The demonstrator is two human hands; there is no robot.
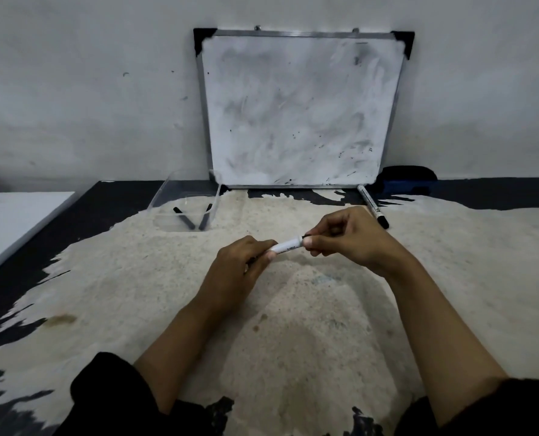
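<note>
Marker [288, 246] hovering over table [129, 278] between both hands. Left hand [243, 262] wrapping barrel, right hand [347, 240] pinching black cap end. Judging light, rigid, smooth plastic, slipping likely under pull, so gripping barrel firmly and taking cap by fingertips.

The bench [111, 202] in front of me is dark, its coating worn away over most of the middle into a wide pale, rough patch [167, 294]. At the back a smudged whiteboard [299, 111] stands on it, leaning against the wall. Left of the board sits a clear plastic tray [164, 196]. A capped marker [372, 204] lies loose on the bench by the board's right lower corner, and just behind it rests a blue and black eraser [408, 180]. At the left edge is a flat white panel [16, 221].
</note>
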